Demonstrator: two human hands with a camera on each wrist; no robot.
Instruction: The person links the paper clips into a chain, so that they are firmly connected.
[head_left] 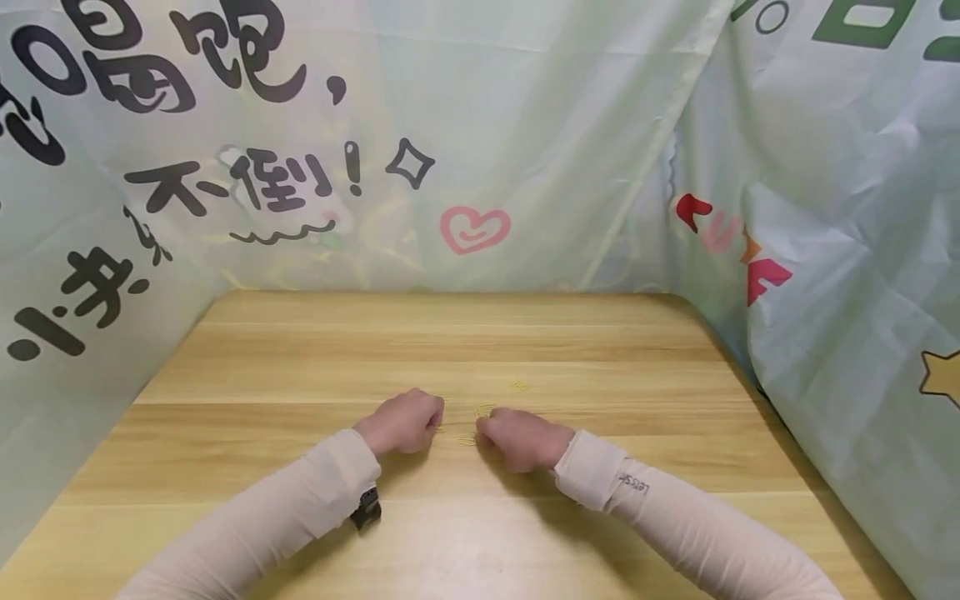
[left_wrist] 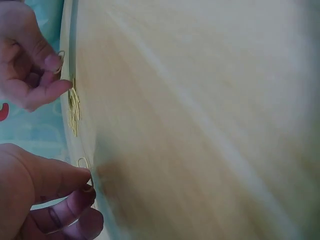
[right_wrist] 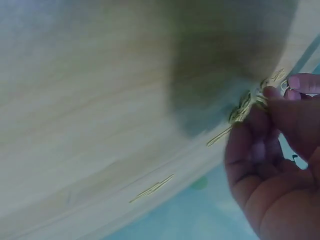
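My left hand (head_left: 405,421) pinches a gold paper clip (left_wrist: 83,162) between thumb and fingers, just over the table. Opposite it, a short gap away, my right hand (head_left: 521,437) holds another gold paper clip (left_wrist: 61,62) at its thumb tip. Several loose paper clips (left_wrist: 74,110) lie in a cluster between and beyond the hands. In the right wrist view, more paper clips (right_wrist: 241,107) lie right by the right hand's fingertips, which partly hide them. A separate little group of paper clips (right_wrist: 151,189) rests apart from the cluster.
The wooden table (head_left: 465,342) spreads around both hands. A printed cloth (head_left: 562,150) hangs behind it and along both sides. Long pale sleeves cover the forearms, and a black device (head_left: 367,510) sits at the left wrist.
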